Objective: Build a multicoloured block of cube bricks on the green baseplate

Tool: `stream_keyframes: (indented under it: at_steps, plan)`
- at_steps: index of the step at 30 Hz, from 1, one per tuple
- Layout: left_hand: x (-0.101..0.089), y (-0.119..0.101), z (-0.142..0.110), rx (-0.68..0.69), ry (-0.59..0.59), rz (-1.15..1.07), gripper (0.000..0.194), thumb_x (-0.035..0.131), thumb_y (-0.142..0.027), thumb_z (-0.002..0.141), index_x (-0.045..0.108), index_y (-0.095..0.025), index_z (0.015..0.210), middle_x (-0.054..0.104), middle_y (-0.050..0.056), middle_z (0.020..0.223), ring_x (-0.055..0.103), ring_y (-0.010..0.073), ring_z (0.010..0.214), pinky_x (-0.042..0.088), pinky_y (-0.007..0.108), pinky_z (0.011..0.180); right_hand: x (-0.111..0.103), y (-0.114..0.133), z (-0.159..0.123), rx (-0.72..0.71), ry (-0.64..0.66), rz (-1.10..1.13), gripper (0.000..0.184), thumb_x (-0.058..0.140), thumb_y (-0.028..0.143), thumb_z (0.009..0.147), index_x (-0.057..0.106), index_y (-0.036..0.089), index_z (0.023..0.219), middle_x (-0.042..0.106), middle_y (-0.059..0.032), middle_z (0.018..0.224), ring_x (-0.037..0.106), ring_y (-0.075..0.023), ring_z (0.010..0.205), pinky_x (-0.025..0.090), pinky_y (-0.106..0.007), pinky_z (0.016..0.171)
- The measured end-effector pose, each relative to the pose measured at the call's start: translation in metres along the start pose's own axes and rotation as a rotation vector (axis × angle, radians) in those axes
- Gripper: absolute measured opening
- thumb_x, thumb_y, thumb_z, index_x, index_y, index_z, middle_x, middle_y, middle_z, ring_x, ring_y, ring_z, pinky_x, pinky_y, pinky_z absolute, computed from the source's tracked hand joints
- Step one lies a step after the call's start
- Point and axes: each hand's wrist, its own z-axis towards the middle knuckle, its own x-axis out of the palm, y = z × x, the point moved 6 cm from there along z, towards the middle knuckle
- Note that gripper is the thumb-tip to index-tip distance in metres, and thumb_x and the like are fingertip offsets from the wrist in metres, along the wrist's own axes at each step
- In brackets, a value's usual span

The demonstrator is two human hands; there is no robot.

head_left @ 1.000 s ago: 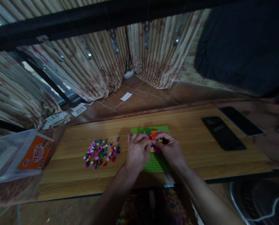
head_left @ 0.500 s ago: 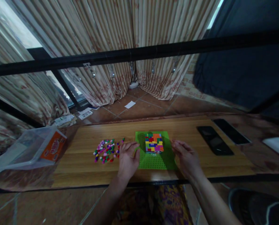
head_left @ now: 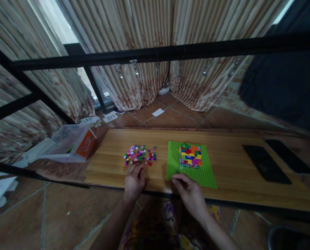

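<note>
A green baseplate (head_left: 207, 175) lies on a low wooden table (head_left: 230, 170), carrying a block of stacked coloured bricks (head_left: 190, 155). A pile of small loose bricks (head_left: 139, 155) lies left of the plate. My left hand (head_left: 134, 181) rests at the table's near edge just below the loose bricks, fingers stretched toward them, holding nothing. At the plate's near left corner my right hand (head_left: 190, 193) lies with its fingers flat and apart, empty.
Two dark phones (head_left: 266, 163) (head_left: 288, 161) lie on the table's right part. A clear plastic box with an orange label (head_left: 73, 143) sits off the left end. A black metal frame (head_left: 155, 53) crosses overhead. Striped curtains (head_left: 144, 80) hang behind on a tiled floor.
Both hands left the brick block and drew back to the table's near edge. My view swung up and left, so the table now sits further right.
</note>
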Motion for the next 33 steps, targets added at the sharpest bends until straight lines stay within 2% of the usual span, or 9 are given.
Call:
stream_keyframes:
  at_steps: [5,10,15,19,24,28,33]
  plan:
    - [0.002,-0.002,-0.002,0.031,-0.017,-0.021,0.024,0.046,-0.014,0.088,0.064,-0.021,0.103,0.066,0.007,0.101,0.062,0.0185,0.100,0.053,0.035,0.090,0.046,0.014,0.032,-0.182,0.071,-0.263,0.021,0.051,0.027,0.088,0.069,0.022,0.095,0.070,-0.0058,0.092,0.066,-0.0195,0.082,0.051,-0.033,0.074]
    - [-0.001,-0.002,-0.003,0.030,-0.021,-0.052,0.024,0.046,-0.014,0.089,0.063,-0.021,0.104,0.066,0.007,0.103,0.062,0.0187,0.101,0.053,0.035,0.089,0.090,0.024,0.056,-0.244,0.119,-0.487,0.022,0.052,0.020,0.086,0.068,0.023,0.099,0.068,-0.0052,0.096,0.064,-0.0194,0.086,0.049,-0.032,0.079]
    - [0.000,0.000,-0.004,0.037,-0.015,-0.068,0.025,0.046,-0.013,0.089,0.062,-0.022,0.106,0.065,0.007,0.104,0.062,0.0189,0.101,0.053,0.036,0.090,0.103,0.030,0.062,-0.257,0.140,-0.626,0.022,0.049,0.016,0.089,0.068,0.023,0.096,0.067,-0.0067,0.099,0.063,-0.0207,0.089,0.047,-0.030,0.079]
    - [0.001,0.000,-0.003,0.062,-0.020,-0.037,0.024,0.046,-0.013,0.089,0.062,-0.021,0.105,0.066,0.008,0.102,0.062,0.0200,0.100,0.053,0.037,0.088,0.092,0.030,0.057,-0.292,0.154,-0.724,0.023,0.044,0.016,0.092,0.067,0.022,0.094,0.066,-0.0070,0.093,0.062,-0.0208,0.090,0.047,-0.029,0.079]
    - [0.001,-0.001,-0.002,0.072,-0.018,-0.001,0.022,0.045,-0.015,0.089,0.062,-0.021,0.103,0.066,0.008,0.100,0.062,0.0204,0.097,0.053,0.036,0.086,0.055,0.013,0.037,-0.316,0.132,-0.767,0.029,0.038,0.013,0.094,0.066,0.021,0.094,0.067,-0.0084,0.087,0.062,-0.0217,0.084,0.048,-0.031,0.076]
    - [0.003,-0.001,-0.002,0.091,-0.022,0.044,0.023,0.045,-0.015,0.090,0.062,-0.021,0.103,0.066,0.008,0.101,0.062,0.0206,0.097,0.052,0.036,0.086,0.025,0.003,0.016,-0.324,0.094,-0.681,0.029,0.040,0.013,0.093,0.067,0.023,0.098,0.068,-0.0074,0.089,0.063,-0.0222,0.085,0.050,-0.032,0.076]
    - [0.005,-0.001,-0.001,0.144,-0.044,0.081,0.020,0.046,-0.016,0.089,0.062,-0.019,0.101,0.067,0.008,0.098,0.063,0.0205,0.094,0.052,0.035,0.085,0.001,0.016,0.009,-0.321,0.008,-0.528,0.025,0.042,0.019,0.095,0.066,0.022,0.098,0.068,-0.0061,0.090,0.064,-0.0215,0.084,0.052,-0.033,0.074]
